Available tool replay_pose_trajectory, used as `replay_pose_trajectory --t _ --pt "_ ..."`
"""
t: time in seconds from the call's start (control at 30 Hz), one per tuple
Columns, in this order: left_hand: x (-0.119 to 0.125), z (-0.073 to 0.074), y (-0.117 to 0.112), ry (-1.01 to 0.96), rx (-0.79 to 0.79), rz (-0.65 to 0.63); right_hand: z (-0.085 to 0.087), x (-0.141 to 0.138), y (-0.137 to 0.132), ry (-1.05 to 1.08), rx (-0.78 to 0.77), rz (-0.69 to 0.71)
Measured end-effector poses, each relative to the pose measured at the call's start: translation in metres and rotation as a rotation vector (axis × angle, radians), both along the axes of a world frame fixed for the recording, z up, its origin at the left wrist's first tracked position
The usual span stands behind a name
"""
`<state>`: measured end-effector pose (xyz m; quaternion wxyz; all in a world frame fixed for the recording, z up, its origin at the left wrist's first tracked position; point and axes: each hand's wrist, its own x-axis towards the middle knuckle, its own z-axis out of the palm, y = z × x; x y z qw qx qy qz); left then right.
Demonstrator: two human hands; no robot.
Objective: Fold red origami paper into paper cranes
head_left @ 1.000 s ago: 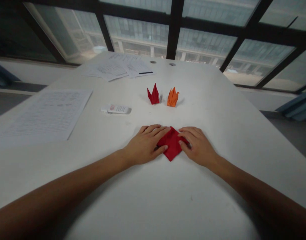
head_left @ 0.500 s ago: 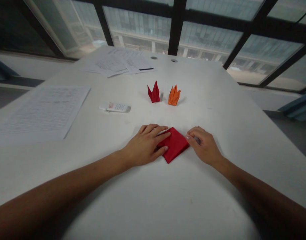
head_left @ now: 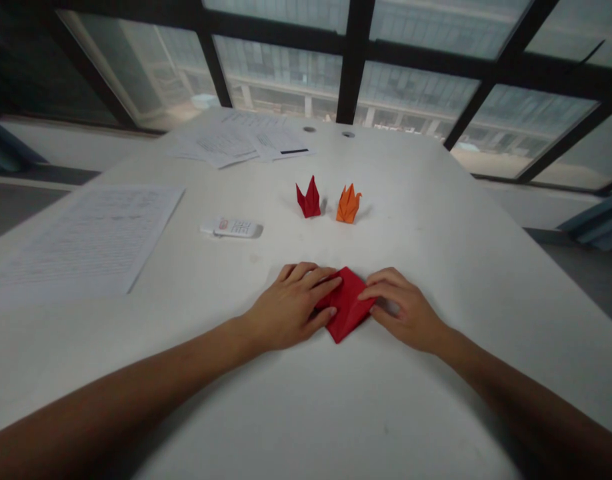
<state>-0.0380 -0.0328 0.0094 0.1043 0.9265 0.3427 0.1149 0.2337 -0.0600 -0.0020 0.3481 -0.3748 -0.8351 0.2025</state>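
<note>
Dim daylight enters through dark-framed glass windows (head_left: 286, 77). Soft shadows fall on the smooth white counter (head_left: 346, 413). Corners look dark, stretched.

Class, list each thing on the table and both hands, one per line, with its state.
Red paper: folded, under both hands
Left hand: laid on it, fingers extended
Right hand: fingers bent, at its right corner
Red figure: folded, upright
Orange figure: folded, upright
White device: lying flat
Near printout: flat
Far printouts: flat, overlapping
</note>
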Motion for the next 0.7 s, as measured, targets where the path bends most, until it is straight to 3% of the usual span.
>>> replay_pose_trajectory --t 0.43,0.6,0.7 --pt "-0.0015 -0.001 -0.0013 -0.014 0.044 -0.041 -0.0009 -0.0025 0.0035 -0.162 0.0 0.015" --pt "-0.0018 0.0011 -0.0027 -0.032 0.103 -0.177 -0.0048 -0.0038 0.0018 -0.176 0.006 -0.148" --pt "0.0003 0.0012 -0.0024 -0.038 0.073 -0.194 -0.0068 -0.0071 -0.0011 -0.213 0.033 -0.226"
